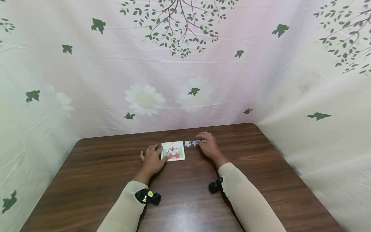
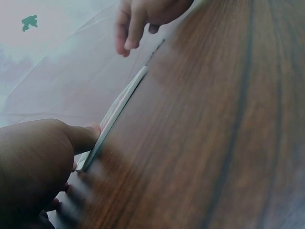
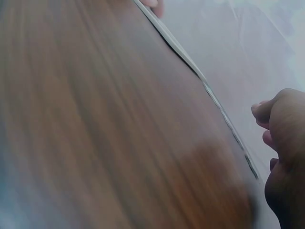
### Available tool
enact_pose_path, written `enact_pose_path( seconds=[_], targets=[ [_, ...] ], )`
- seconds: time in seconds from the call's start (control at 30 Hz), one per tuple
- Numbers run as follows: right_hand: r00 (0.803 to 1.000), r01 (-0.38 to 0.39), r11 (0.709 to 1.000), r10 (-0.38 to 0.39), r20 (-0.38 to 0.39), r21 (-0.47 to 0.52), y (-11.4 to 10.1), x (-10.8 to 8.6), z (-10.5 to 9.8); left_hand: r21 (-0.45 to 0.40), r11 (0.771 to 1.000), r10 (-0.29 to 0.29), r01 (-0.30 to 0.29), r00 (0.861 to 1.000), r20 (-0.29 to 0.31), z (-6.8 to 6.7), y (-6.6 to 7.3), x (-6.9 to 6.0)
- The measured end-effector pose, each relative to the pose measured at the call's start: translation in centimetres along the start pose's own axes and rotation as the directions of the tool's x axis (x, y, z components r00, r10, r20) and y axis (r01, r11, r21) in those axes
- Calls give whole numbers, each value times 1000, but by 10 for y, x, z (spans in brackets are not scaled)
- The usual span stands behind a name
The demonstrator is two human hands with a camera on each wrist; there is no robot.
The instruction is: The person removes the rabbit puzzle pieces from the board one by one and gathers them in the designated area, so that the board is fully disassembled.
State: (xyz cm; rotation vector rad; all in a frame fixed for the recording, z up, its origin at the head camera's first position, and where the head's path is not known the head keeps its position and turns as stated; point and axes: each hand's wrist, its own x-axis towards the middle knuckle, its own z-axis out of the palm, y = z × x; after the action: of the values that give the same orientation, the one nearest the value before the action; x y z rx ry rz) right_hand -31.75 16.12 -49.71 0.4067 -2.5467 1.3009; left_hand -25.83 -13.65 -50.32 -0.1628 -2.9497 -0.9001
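Observation:
A white-framed jigsaw puzzle board [image 1: 173, 150] with a colourful cartoon animal picture lies flat on the table. My left hand [image 1: 152, 161] rests at its left side, fingers spread and thumb touching the front left part of the frame. In the left wrist view, that thumb [image 2: 83, 138] lies against the board's thin edge [image 2: 119, 107]. To the board's right lie loose jigsaw pieces, one [image 1: 187, 143] near the frame and another [image 1: 195, 142] beside it. Above these pieces hovers my right hand [image 1: 208, 144], fingers loosely bent, nothing visible between them; it partly hides a further piece [image 1: 204, 141].
The brown wooden table [image 1: 185, 199] has rounded far corners. Behind and beside it hangs a pale cloth [image 1: 162, 71] printed with leaves, birds and flowers. A small black camera is strapped on each wrist, left camera [image 1: 155, 198] and right camera [image 1: 214, 187].

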Motion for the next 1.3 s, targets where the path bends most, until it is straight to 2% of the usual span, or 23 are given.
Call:
enact_pose_path(
  seconds=[0.2, 0.37, 0.5, 0.77, 0.93, 1.3],
  targets=[
    [999, 46, 999, -46, 2, 15, -13, 3, 26, 0, 1000, -12, 12, 1000, 4, 2, 0, 0],
    [997, 61, 996, -63, 37, 65, -25, 3, 42, 4, 1000, -14, 14, 1000, 6, 3, 1, 1],
    [994, 86, 994, -90, 59, 60, -34, 3, 52, 13, 1000, -16, 16, 1000, 3, 2, 0, 1],
    [982, 128, 989, -136, 132, 72, -48, 3, 65, 31, 999, -20, 20, 1000, 2, 1, 0, 2],
    [975, 158, 984, -168, 144, 76, -52, 5, 71, 36, 999, -18, 18, 1000, 6, 0, 1, 2],
    [962, 148, 986, -161, 218, 78, -64, 6, 85, 24, 1000, -13, 13, 1000, 13, -1, 1, 2]
  ],
)
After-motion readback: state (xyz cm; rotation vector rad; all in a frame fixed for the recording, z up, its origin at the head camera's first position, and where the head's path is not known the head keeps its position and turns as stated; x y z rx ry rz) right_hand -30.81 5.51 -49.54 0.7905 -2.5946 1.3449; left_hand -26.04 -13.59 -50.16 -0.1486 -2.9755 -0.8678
